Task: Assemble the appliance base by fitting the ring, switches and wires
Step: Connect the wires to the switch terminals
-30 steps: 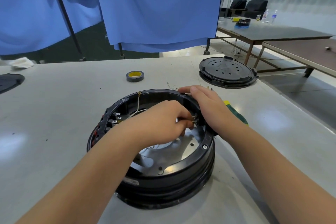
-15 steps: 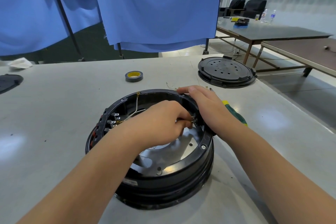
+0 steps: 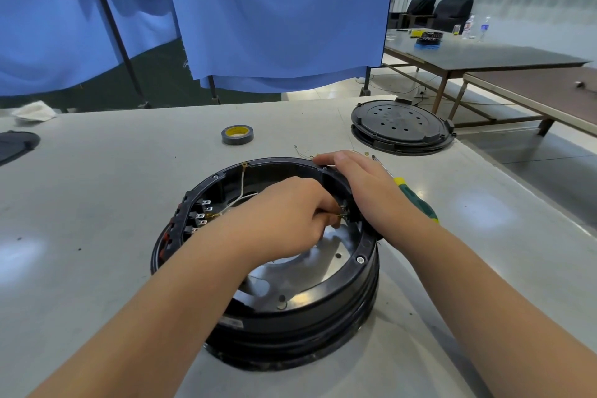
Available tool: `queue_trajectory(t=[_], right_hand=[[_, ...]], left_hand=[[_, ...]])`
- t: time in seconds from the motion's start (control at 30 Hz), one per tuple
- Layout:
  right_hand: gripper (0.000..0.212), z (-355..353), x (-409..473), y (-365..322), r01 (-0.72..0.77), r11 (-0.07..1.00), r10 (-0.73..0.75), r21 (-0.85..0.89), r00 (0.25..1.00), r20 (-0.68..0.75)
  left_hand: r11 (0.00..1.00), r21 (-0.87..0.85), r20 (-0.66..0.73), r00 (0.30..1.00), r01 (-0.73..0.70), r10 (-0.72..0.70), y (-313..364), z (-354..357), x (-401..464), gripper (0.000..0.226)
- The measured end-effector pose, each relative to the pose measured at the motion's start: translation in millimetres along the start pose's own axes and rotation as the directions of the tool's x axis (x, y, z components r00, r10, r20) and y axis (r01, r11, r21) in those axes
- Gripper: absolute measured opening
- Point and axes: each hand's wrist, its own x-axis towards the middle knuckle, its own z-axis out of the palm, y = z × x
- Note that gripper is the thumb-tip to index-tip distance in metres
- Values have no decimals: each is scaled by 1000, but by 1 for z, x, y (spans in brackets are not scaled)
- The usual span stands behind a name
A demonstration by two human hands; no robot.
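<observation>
A round black appliance base [image 3: 290, 326] stands on the table in front of me, with a black ring [image 3: 358, 260] on top and a shiny metal plate [image 3: 310, 271] inside. Switches with metal terminals [image 3: 198, 215] sit along its left inner wall. A white wire [image 3: 241, 186] runs from the far rim down into the base. My left hand [image 3: 281, 216] reaches inside, fingers pinched on a small wire terminal [image 3: 340, 210] at the right inner wall. My right hand [image 3: 365, 184] grips the ring's right rim from outside.
A green and yellow screwdriver [image 3: 415, 199] lies right of the base, partly under my right wrist. Loose thin wires [image 3: 307, 152] lie behind the base. A tape roll [image 3: 237, 135] sits further back, a black round cover [image 3: 400, 126] at the back right, and the table edge runs along the right.
Almost nothing has moved. Both hands stay at the same spot on the right side of the ring, with only slight finger movement of the left hand.
</observation>
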Motion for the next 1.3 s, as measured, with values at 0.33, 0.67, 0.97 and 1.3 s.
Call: queue_trajectory(t=[0.33,0.67,0.97,1.3], right_hand=[[35,2,1,0,-12,1000,12,19,1000,-8],[36,4,3,3,-22,1000,22,-4,999,35],[37,4,4,5,-20,1000,20,5,998,61],[30,-1,6,9,34,998,-33,46,999,-34]], left_hand=[[999,35,-2,1000,4,-4,1,0,2,19],[992,129,-20,1000,11,-8,7,0,2,20],[986,166,-33,999,14,-9,8,1,3,22],[1000,-18,-112,994,6,-8,-7,-2,-1,24]])
